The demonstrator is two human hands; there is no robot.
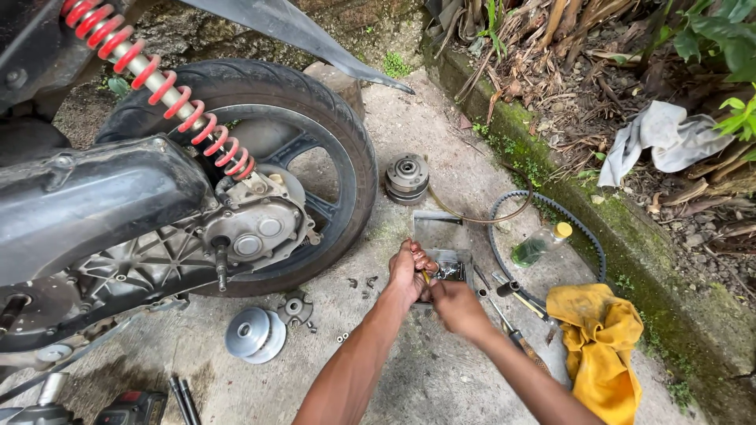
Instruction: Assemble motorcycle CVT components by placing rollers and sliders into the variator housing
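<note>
**Both hands working over a small metal tray on the concrete floor**

Position: The left hand [407,271] and right hand [455,305] meet at lower centre of the frame, just above a shallow grey metal tray [441,234] that rests on the concrete floor [441,370].

Item in hand: A small part with a yellow portion [426,277] shows between the two hands. It is largely covered; its exact kind cannot be told. It sits at the near edge of the tray, beside a dark, greasy cluster of small parts [450,271] lying in the tray.

Fingers: Left-hand fingers are curled tightly together around the item. Right-hand fingers are closed towards it from the right; whether they grip it cannot be told.

Surroundings: A scooter rear wheel [315,157] with a red coil shock absorber [157,83] fills the upper left. A clutch assembly [407,178] stands above the tray. A drive belt [551,228] loops to the right, a small bottle with a yellow cap [542,245] inside it. A yellow cloth [602,346] lies lower right, screwdrivers [512,315] just left of it. A pulley disc [253,334] lies lower left.
</note>
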